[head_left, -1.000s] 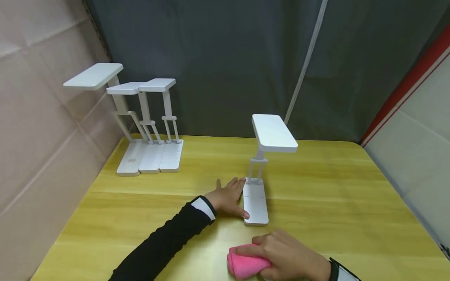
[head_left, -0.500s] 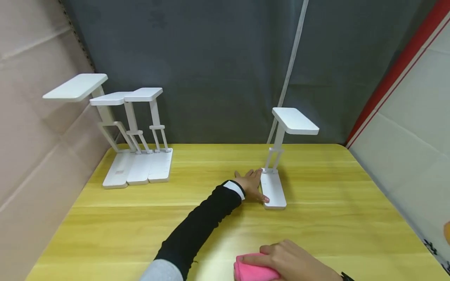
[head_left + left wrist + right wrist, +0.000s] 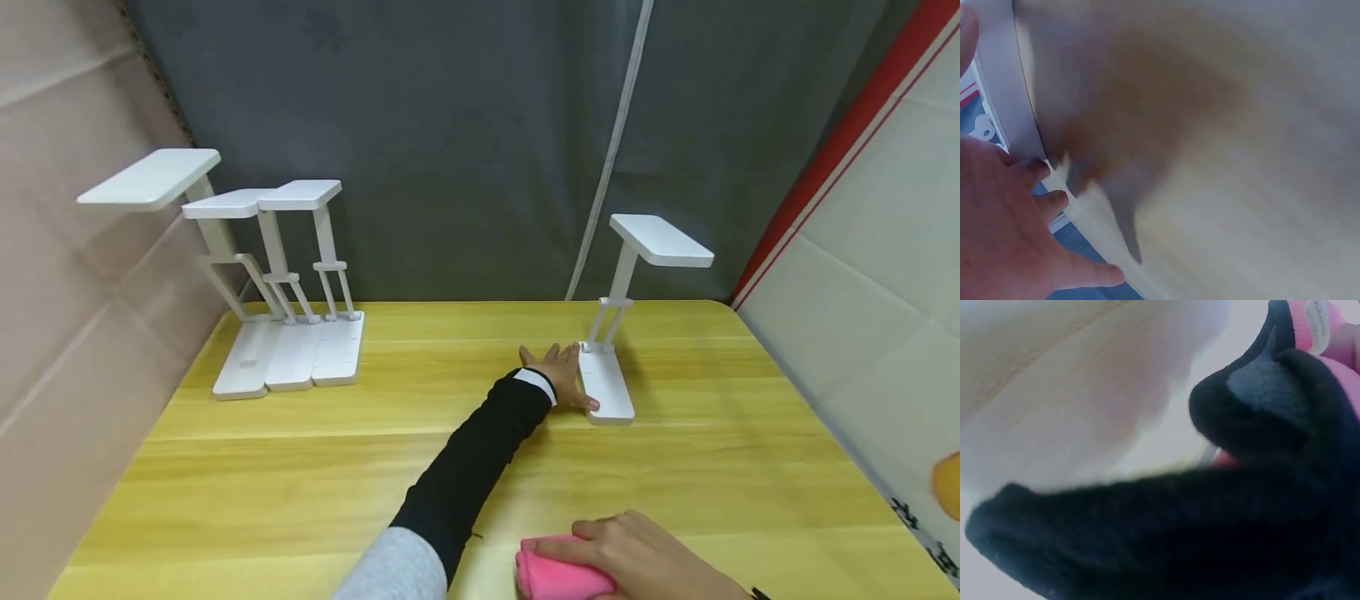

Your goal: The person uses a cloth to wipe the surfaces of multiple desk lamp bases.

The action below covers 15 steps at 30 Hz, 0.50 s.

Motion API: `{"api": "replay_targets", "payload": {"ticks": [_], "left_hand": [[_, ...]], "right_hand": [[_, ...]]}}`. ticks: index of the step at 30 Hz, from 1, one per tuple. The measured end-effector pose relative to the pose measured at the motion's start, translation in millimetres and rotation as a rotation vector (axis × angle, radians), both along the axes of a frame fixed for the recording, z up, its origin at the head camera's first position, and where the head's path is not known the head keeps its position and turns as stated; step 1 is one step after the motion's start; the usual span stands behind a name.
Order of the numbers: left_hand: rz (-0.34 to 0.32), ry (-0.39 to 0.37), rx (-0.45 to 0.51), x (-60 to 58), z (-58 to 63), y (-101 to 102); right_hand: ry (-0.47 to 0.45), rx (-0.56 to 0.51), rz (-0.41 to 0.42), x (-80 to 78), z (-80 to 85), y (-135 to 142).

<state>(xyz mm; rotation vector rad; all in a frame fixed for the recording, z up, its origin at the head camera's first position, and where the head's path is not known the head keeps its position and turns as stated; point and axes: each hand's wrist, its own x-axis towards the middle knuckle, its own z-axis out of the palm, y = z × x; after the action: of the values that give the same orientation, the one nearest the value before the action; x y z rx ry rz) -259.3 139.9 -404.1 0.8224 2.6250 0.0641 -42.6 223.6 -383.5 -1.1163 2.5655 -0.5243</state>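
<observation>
My left hand (image 3: 566, 377) lies with fingers spread along the left side of a white desk lamp's base (image 3: 606, 387), the thumb at its front corner. The lamp's flat head (image 3: 660, 240) is raised on a thin stem. In the left wrist view the fingers (image 3: 1085, 273) are straight beside the white base (image 3: 1007, 81). Near the front edge of the table my right hand (image 3: 645, 554) grips a folded pink cloth (image 3: 558, 573). The right wrist view shows a corner of that cloth (image 3: 1302, 328) with a small white tag, mostly behind a dark wrist strap (image 3: 1147, 531).
Several white lamps stand at the back left of the wooden table (image 3: 420, 467), their bases (image 3: 292, 358) side by side and heads raised. A dark grey curtain (image 3: 420, 150) hangs behind the table, with pale panels at both sides.
My left hand has slid the lamp to the right and away across the table. The right hand keeps its grip on the pink cloth near the front. The head view has shifted.
</observation>
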Motion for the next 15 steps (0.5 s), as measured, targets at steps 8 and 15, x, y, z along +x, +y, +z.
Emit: {"api": "replay_targets", "payload": {"ticks": [8,15], "left_hand": [[-0.020,0.031,0.075,-8.0,3.8,-54.9],[0.241,0.059,0.103,-39.9,13.5,-218.0]], "right_hand": [[-0.031,-0.009,0.016,2.9,4.4,-7.1],[0.016,-0.078,0.037,3.0,4.0,-18.7]]}}
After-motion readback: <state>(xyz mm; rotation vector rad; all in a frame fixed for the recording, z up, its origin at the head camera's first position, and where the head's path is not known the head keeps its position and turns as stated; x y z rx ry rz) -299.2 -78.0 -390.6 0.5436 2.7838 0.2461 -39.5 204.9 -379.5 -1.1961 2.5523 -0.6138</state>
